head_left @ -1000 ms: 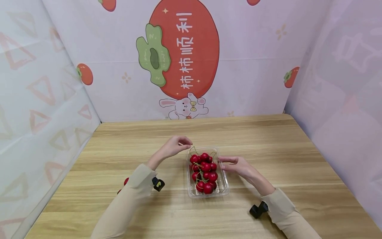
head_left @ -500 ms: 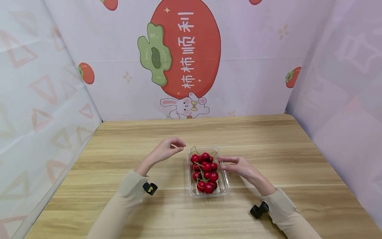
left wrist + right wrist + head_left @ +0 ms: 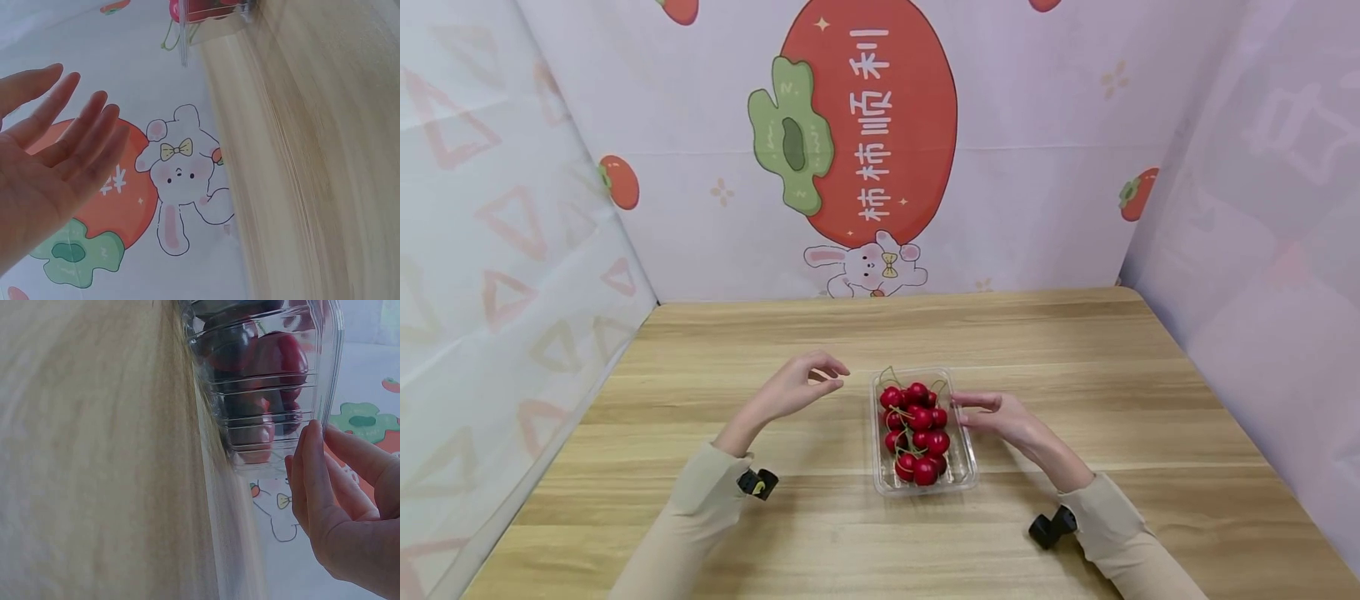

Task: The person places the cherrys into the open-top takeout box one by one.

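A clear plastic tray (image 3: 961, 483) stands on the table, filled with red cherries (image 3: 917, 418) with green stems. To its left my left hand (image 3: 790, 387) hovers apart from it, fingers loosely bent and holding nothing. In the left wrist view that hand (image 3: 56, 144) shows its palm and spread fingers. At the tray's right rim my right hand (image 3: 1007, 417) touches the plastic with its fingertips. The right wrist view has the fingers (image 3: 317, 481) against the tray's upper side wall (image 3: 262, 419); how firmly they press I cannot tell.
The wooden table (image 3: 820, 533) ends at a printed cloth backdrop (image 3: 1037, 225). Cloth walls flank it, a left one (image 3: 505, 292) and a right one (image 3: 1247, 250). Black wrist devices sit at the left cuff (image 3: 757, 483) and right cuff (image 3: 1051, 527).
My left hand has drawn back left from the tray's far left corner. Red bits beside the left sleeve a second ago are out of sight. The right hand and tray look still.
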A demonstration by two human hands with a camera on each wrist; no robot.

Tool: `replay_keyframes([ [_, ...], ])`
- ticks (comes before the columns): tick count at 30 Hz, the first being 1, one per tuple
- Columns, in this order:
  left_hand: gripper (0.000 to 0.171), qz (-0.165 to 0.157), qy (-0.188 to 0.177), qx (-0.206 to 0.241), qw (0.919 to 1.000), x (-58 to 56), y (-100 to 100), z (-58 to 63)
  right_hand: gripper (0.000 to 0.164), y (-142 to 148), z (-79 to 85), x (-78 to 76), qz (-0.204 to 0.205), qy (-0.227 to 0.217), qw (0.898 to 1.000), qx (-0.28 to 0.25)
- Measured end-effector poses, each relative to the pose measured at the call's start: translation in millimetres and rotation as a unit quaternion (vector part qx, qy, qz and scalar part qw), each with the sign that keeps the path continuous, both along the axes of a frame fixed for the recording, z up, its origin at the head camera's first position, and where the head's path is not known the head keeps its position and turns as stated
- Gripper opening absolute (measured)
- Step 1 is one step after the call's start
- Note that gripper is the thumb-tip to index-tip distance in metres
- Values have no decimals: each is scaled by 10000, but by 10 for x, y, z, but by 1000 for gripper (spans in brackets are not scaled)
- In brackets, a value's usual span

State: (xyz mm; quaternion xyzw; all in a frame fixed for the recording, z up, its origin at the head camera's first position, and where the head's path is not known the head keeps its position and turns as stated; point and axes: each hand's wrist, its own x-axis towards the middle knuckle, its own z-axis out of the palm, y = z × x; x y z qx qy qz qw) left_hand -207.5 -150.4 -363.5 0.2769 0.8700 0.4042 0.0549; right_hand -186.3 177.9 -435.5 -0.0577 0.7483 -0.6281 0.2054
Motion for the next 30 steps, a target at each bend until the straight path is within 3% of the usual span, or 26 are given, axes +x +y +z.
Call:
replay_keyframes([
  [20,17,-20,16,-626,9980,264,-352,-72,44,-5,-12,-2,-42,60,9999,152],
  [30,18,132,-134,-594,9981,366,-562,-173,44,9,-11,-4,-23,48,9999,114],
])
